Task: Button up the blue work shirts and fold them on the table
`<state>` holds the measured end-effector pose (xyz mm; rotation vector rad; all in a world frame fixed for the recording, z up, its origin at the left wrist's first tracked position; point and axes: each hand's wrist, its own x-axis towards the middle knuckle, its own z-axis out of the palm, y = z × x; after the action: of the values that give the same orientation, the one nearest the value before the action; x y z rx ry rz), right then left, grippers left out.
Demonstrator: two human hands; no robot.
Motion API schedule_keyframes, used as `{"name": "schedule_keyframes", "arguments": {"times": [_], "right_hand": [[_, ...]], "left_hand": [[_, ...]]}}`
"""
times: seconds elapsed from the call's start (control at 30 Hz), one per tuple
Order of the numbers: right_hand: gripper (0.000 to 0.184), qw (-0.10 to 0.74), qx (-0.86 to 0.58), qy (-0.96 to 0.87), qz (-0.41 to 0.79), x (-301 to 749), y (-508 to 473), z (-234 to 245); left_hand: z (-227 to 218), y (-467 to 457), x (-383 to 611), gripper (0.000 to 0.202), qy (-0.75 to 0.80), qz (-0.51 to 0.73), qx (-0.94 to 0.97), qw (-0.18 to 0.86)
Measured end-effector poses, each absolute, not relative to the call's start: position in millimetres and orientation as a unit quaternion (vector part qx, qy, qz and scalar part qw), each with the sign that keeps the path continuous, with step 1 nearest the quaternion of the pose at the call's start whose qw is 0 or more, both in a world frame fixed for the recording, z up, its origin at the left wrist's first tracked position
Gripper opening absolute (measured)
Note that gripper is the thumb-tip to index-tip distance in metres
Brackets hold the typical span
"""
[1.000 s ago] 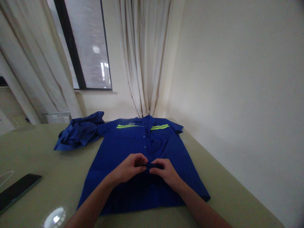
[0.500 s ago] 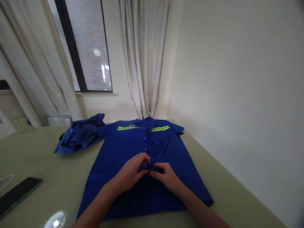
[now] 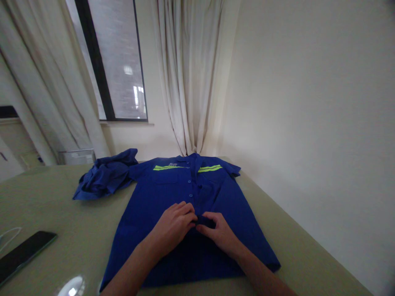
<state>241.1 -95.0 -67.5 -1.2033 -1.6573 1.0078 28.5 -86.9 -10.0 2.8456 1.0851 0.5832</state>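
Observation:
A blue short-sleeved work shirt [image 3: 148, 230] with yellow-green stripes across the chest lies spread on the table, collar at the far end. Buttons run down its front, and the upper part of the front hangs partly apart. My left hand [image 3: 175, 224] is closed on the front edge low on the shirt, fingers curled over the cloth. Facing it, my right hand [image 3: 219, 232] pinches the other side of the front edge between thumb and fingers. The fingertips almost meet, and the bit of cloth between them is mostly hidden.
A crumpled blue garment [image 3: 106, 174] lies at the shirt's left sleeve. On the left of the table [image 3: 68, 230] are a black phone [image 3: 26, 255] and a white cable [image 3: 12, 236]. A wall [image 3: 308, 123] runs along the right, with a curtain [image 3: 188, 74] behind.
My left hand has rolled over, its fingers closing down over the shirt's front edge. My right hand keeps its pinch with little movement. The view has shifted slightly.

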Motion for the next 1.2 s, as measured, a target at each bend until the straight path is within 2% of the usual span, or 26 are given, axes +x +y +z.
{"name": "schedule_keyframes", "arguments": {"times": [0.2,0.57,0.93,1.1,1.2], "right_hand": [[0.028,0.432,-0.456,-0.673,0.391,240.8,-97.6,-63.0],[0.018,0.396,-0.385,-0.73,0.403,236.5,-103.9,-49.8],[0.023,0.351,-0.358,-0.76,0.414,237.6,-104.6,-43.6],[0.039,0.328,-0.366,-0.771,0.405,245.4,-99.8,-46.6],[0.058,0.327,-0.385,-0.729,0.462,247.9,-95.9,-46.7]], "left_hand": [[-7.9,-90.8,29.6,0.015,0.362,0.193,0.911,0.054],[-12.4,-95.7,32.8,0.017,0.373,0.176,0.909,0.063],[-8.3,-90.8,21.7,0.015,0.364,0.141,0.899,0.198],[-2.5,-92.2,19.5,0.009,0.38,0.117,0.883,0.248],[0.4,-100.7,20.7,0.006,0.373,0.068,0.858,0.345]]}}
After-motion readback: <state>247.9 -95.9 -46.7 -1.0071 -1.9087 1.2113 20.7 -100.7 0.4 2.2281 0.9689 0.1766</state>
